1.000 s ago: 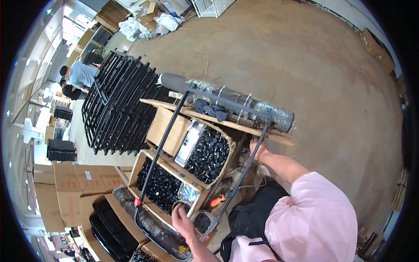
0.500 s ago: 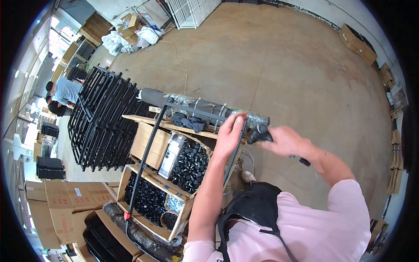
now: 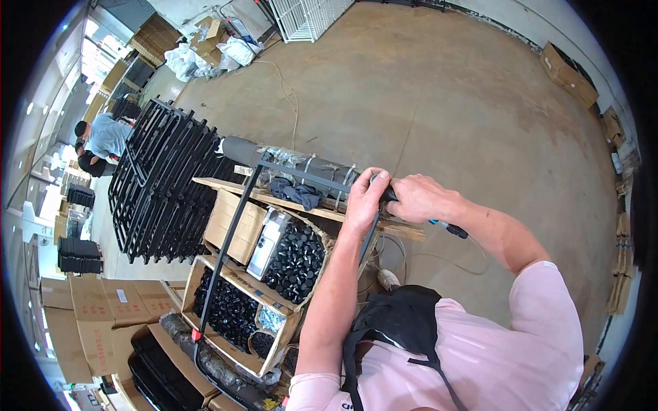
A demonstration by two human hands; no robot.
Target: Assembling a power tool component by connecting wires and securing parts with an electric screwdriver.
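Wearing a pink shirt (image 3: 486, 335) and a black strapped covering (image 3: 397, 318) at six o'clock from the hands. Clasping the corner of a slim black metal frame (image 3: 308, 176), spanning toward nine and seven o'clock, with the left hand (image 3: 363, 198), curling thumb and fingers snugly around the bar. Gripping a black handheld tool (image 3: 390, 194) just beside that corner, at three o'clock, in a tightly folded right hand (image 3: 419, 197), covering most of the handle and blocking any view of contact with the metal.

Standing over black round caps (image 3: 296, 268), a silvery box (image 3: 266, 246) and small black parts (image 3: 226, 312), all boxed at eight o'clock. Facing a dark cloth (image 3: 295, 192) at nine and a long wrapped roll (image 3: 247, 151) at ten. Working near stacked black frames (image 3: 164, 185) at nine and brown cartons (image 3: 103, 301) at eight. Sharing the hall with a co-worker (image 3: 107, 135) beyond the stack, also toward nine. Overlooking white bags (image 3: 236, 51) at ten, a white rack (image 3: 301, 19) at eleven and an open cardboard box (image 3: 567, 75) at two.
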